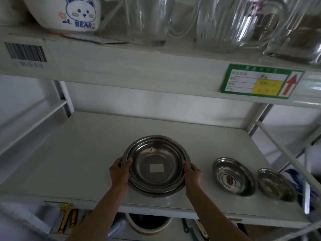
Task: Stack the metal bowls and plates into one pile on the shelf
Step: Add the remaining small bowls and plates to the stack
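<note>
A metal bowl (156, 153) with a white sticker inside sits nested in a larger metal bowl (154, 192) near the front middle of the white shelf (69, 162). My left hand (119, 173) grips the bowls' left rim, thumb over the edge. On the opposite rim my right hand (192, 176) holds the same way. To the right, apart from the pile, a metal plate (233, 176) lies flat on the shelf. A smaller metal plate (276, 184) lies beyond it, close to the shelf's right edge.
The shelf above, low overhead, carries a bear-printed ceramic bowl (69, 13) and glass jugs (224, 23); a green label (260, 82) hangs on its front edge. A white diagonal brace (286, 153) crosses the right side. Below the shelf are a round container (149, 223) and tools.
</note>
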`<state>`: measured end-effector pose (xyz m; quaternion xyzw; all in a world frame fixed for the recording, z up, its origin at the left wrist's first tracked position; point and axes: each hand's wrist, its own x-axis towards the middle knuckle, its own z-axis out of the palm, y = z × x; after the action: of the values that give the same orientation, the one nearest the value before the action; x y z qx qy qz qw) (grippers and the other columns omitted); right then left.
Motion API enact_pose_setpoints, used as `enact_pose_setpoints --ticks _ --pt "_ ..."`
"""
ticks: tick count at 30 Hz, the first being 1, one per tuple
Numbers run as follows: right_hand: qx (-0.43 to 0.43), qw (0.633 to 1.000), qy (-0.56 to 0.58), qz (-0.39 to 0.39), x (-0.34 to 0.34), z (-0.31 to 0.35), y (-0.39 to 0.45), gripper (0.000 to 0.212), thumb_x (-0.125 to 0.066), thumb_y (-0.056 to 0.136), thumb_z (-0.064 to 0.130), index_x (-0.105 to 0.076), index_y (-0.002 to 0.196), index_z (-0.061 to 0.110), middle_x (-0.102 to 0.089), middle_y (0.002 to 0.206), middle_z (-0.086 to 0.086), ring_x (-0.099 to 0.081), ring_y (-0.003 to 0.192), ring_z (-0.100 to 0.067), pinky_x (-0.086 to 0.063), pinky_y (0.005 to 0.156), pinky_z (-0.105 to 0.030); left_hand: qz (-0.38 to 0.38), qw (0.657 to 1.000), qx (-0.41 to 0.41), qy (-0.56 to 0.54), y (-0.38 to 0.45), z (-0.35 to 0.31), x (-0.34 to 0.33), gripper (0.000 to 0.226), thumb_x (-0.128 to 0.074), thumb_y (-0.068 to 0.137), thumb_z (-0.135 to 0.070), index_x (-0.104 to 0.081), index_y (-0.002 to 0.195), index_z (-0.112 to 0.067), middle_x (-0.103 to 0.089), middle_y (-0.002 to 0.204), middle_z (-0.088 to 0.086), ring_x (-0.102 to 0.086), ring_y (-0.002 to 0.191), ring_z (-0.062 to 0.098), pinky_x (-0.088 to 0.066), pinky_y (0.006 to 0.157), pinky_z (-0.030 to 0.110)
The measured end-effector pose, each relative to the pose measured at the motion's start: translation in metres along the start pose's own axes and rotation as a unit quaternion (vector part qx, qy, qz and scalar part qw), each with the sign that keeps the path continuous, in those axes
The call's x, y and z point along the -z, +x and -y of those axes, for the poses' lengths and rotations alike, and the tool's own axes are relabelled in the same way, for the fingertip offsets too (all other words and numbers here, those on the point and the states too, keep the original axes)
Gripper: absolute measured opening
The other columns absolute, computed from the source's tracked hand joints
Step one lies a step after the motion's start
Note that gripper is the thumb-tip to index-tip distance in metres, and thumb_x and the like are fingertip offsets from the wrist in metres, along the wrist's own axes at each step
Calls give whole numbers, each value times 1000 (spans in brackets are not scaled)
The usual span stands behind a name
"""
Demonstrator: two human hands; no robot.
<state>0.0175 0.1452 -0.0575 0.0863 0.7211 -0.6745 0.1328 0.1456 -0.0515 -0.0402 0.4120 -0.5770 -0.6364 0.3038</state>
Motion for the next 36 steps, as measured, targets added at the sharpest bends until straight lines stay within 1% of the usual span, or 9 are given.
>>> enact_pose_setpoints --ticks 13,16,20,24,26,28,32,34,36 --pt "14 999 -42 -13 11 -10 0 34 -65 90 28 -59 63 8 -46 55 -4 -43 59 -18 -33 58 -31 18 999 -2 32 -1 11 -3 12 -67 86 -18 -68 95 -9 -66 80 6 -60 72 19 -46 62 25" --pt "11 999 -41 2 13 -10 2 35 -65 89 32 -65 76 -1 -50 60 -7 -47 62 -20 -38 58 -32 11 999 3 48 3 11 -3 19 -70 84 -19 -68 99 -8 -67 85 9 -64 83 28 -50 73 32" --pt "6 998 -55 16 17 -7 3 32 -66 90 36 -69 84 5 -55 62 -3 -51 61 -17 -40 56 -27 -44 995 -3 93 6 4 -3 43 -73 80 -25 -64 118 -6 -69 104 13 -65 97 30 -50 88 38" --pt "28 997 -73 -11 23 -3 8 27 -65 89 41 -68 98 16 -68 81 0 -61 72 -15 -47 62 -27 -85 989 -50 115 4 -8 -9 39 -70 81 -26 -65 116 -11 -63 117 12 -63 104 25 -45 86 32" --pt "60 993 -95 -30 24 3 10 31 -63 86 48 -66 98 19 -62 75 6 -57 71 -16 -42 58 -24 -91 987 -78 108 -1 -17 -17 35 -68 82 -24 -64 114 -12 -59 120 11 -62 104 23 -46 90 35" --pt "95 989 -102 -46 26 13 10 31 -61 84 51 -62 101 25 -60 75 6 -56 74 -17 -40 58 -25 -85 985 -109 107 -7 -25 -28 30 -66 83 -18 -65 112 -10 -58 119 12 -62 101 23 -46 90 35" --pt "125 985 -71 -90 35 39 12 35 -65 89 38 -64 117 17 -65 102 -3 -61 92 -16 -43 78 -26 -39 985 -153 75 -24 -38 -56 27 -64 82 -22 -65 106 -10 -63 109 11 -64 89 15 -52 82 34" --pt "148 983 -63 -86 41 52 12 27 -61 90 40 -64 109 20 -63 96 0 -59 87 -15 -42 69 -24 -4 984 -171 55 -38 -42 -74 23 -64 84 -17 -64 104 -6 -65 100 11 -63 79 4 -53 79 31" --pt "152 983 -45 -92 49 61 14 23 -60 91 39 -65 103 20 -65 90 1 -60 82 -16 -40 64 -23 28 981 -186 51 -52 -44 -93 24 -64 85 -20 -64 104 -7 -67 96 8 -64 80 7 -52 77 26"
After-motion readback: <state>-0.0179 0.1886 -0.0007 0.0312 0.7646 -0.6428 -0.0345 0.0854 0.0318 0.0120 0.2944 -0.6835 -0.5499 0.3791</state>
